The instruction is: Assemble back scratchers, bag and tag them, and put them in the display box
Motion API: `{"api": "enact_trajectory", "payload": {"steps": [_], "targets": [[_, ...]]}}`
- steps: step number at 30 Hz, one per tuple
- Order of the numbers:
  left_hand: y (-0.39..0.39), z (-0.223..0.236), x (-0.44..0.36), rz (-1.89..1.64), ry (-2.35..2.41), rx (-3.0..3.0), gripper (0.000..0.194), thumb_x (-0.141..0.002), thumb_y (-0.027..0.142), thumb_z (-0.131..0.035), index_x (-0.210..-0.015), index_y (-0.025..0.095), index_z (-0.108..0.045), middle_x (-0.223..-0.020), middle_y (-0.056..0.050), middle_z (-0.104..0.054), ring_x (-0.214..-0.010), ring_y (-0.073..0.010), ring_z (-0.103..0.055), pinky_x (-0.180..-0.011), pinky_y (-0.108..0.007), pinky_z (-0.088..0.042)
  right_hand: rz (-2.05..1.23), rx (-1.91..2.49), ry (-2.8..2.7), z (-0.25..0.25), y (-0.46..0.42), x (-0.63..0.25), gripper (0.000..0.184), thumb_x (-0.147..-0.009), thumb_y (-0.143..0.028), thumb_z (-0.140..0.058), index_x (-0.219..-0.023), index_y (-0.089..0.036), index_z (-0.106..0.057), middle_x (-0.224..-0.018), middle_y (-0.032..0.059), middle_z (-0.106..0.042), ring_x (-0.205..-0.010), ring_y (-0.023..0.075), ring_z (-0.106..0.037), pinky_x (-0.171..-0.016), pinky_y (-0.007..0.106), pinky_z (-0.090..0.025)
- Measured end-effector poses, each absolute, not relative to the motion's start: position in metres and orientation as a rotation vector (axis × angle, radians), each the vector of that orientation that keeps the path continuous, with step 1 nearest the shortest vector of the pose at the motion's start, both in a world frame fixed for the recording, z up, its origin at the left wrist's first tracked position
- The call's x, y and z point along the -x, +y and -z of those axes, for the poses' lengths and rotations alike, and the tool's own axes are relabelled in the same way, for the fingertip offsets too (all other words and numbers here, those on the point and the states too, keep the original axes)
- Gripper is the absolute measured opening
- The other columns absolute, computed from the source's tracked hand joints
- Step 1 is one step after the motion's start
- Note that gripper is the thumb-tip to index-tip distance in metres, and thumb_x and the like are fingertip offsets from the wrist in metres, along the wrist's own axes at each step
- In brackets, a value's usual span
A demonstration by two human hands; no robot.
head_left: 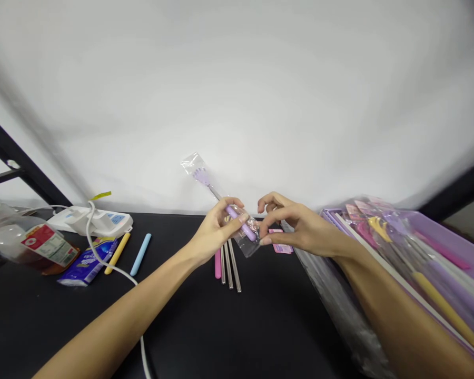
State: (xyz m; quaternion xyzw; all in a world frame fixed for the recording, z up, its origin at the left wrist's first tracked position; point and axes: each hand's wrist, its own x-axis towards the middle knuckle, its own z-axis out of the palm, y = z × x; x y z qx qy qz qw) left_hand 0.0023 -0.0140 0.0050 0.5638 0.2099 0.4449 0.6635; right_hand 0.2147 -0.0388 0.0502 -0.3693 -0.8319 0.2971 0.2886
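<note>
My left hand grips a purple-handled fork in a clear plastic sleeve, its prongs pointing up and away toward the wall. My right hand pinches the sleeve's lower end with fingertips, just right of my left hand. Beneath the hands, on the black table, lie a pink-handled utensil and two or three metal ones. A small pink label lies under my right hand.
A purple tray of bagged pink, yellow and purple utensils sits at the right, with clear bags in front. At the left are a white power strip with cable, yellow and blue handles, a tissue pack and a plastic bottle.
</note>
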Motion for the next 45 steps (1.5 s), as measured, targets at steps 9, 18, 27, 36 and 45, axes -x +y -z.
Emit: {"api": "enact_trajectory", "payload": {"steps": [9, 18, 27, 36, 45], "targets": [[-0.019, -0.009, 0.001, -0.897, 0.560, -1.636, 0.026, -0.092, 0.044, -0.055, -0.098, 0.019, -0.047, -0.085, 0.001, -0.053, -0.064, -0.0087, -0.058, -0.060, -0.024, -0.050, -0.793, 1.027, -2.138, -0.042, -0.035, -0.207, 0.021, -0.084, -0.042, -0.065, -0.080, -0.021, -0.065, -0.098, 0.0043, -0.052, -0.088, 0.0173, -0.050, -0.076, 0.031, -0.042], [-0.021, -0.010, 0.008, -0.776, 0.434, -1.624, 0.039, -0.081, 0.025, -0.072, -0.104, 0.023, -0.041, -0.090, 0.000, -0.061, -0.082, -0.0151, -0.065, -0.075, -0.030, -0.050, -1.011, 1.142, -2.026, -0.039, -0.032, -0.208, 0.029, -0.079, -0.045, -0.068, -0.077, -0.018, -0.059, -0.074, 0.0003, -0.057, -0.067, 0.0132, -0.047, -0.063, 0.029, -0.038], [-0.018, -0.011, 0.007, -0.847, 0.555, -1.755, 0.024, -0.092, 0.043, -0.054, -0.098, 0.020, -0.049, -0.083, -0.001, -0.057, -0.073, -0.0137, -0.061, -0.069, -0.029, -0.049, -1.059, 1.151, -1.988, -0.042, -0.034, -0.209, 0.030, -0.076, -0.045, -0.071, -0.076, -0.017, -0.060, -0.073, 0.0012, -0.059, -0.068, 0.0135, -0.051, -0.063, 0.028, -0.041], [-0.016, -0.007, 0.007, -0.840, 0.596, -1.795, 0.020, -0.092, 0.038, -0.056, -0.098, 0.020, -0.050, -0.082, 0.000, -0.052, -0.066, -0.0105, -0.051, -0.062, -0.026, -0.044, -1.070, 1.170, -2.035, -0.041, -0.032, -0.210, 0.034, -0.074, -0.049, -0.073, -0.075, -0.017, -0.061, -0.072, 0.0007, -0.060, -0.067, 0.0134, -0.052, -0.064, 0.029, -0.042], [-0.017, -0.009, 0.008, -0.851, 0.584, -1.852, 0.020, -0.088, 0.033, -0.059, -0.097, 0.021, -0.047, -0.087, 0.000, -0.054, -0.074, -0.0123, -0.052, -0.066, -0.027, -0.044, -1.111, 1.168, -2.046, -0.033, -0.029, -0.212, 0.033, -0.072, -0.047, -0.074, -0.074, -0.018, -0.058, -0.071, 0.0008, -0.062, -0.070, 0.0157, -0.057, -0.069, 0.031, -0.045]]}}
